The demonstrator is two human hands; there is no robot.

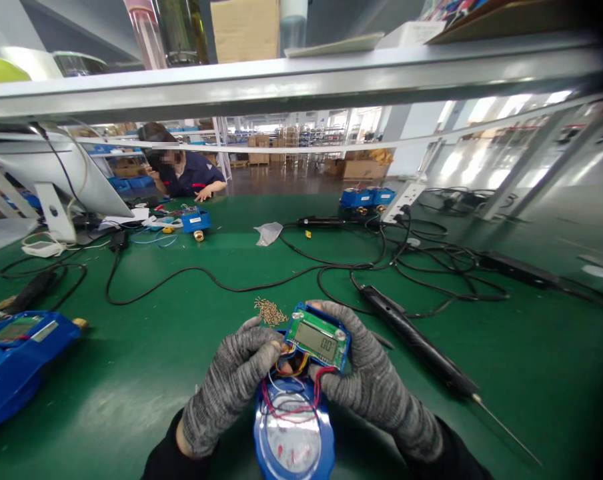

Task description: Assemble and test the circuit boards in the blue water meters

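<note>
My right hand [371,377], in a grey knitted glove with bare fingertips, grips a green circuit board with a small display [314,339] set in a blue frame. The display reads what looks like 0.0, and the board tilts up toward me. My left hand [236,377], gloved alike, is closed at the board's left side, its thumb and fingers pinching among thin coloured wires [294,357]. Red, white and black wires hang down over a round blue meter body [294,433] with a clear face below the board. What lies behind the board is hidden.
A heap of small brass screws [270,312] lies just beyond my hands. To the right rests a black electric screwdriver [416,340] with a long bit. Another blue meter [21,360] stands left. Black cables [221,287] cross the green table; a person [186,167] sits opposite.
</note>
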